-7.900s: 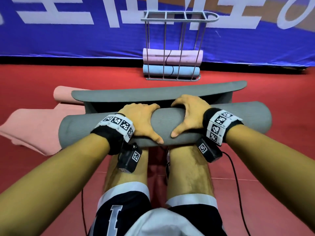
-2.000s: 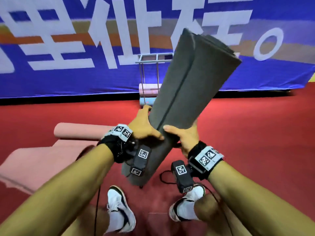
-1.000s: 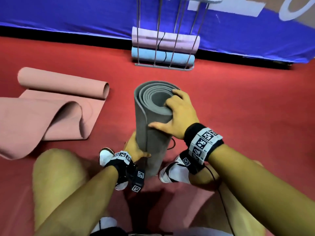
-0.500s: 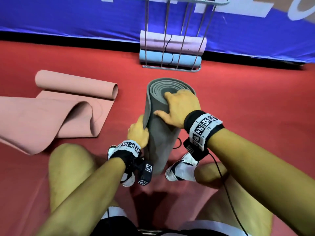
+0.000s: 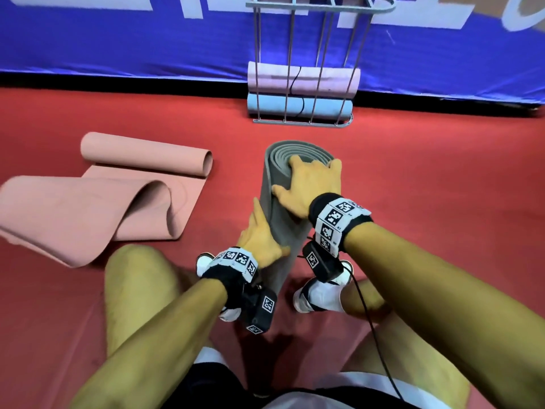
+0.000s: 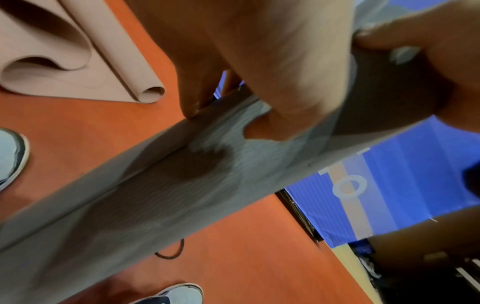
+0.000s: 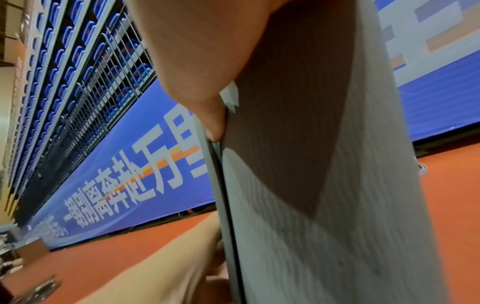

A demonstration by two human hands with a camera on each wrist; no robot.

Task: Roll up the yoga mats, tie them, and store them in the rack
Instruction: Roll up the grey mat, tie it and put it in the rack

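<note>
grey mat (image 5: 283,231) upright (rolled), fingers (image 5: 298,165) over top

Bare red floor (image 5: 442,178) lies open between me and the rack (image 5: 300,121). The pink mat (image 5: 97,202) sprawls across my left side; my knees crowd the near floor.

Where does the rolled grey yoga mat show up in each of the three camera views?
Head: the grey mat stands on end at centre, between both hands.
Left wrist: grey mat runs as a diagonal band from lower left to upper right, under the left hand.
Right wrist: grey mat fills the right half, nearly vertical.
Shared landmark: the blue banner.
</note>
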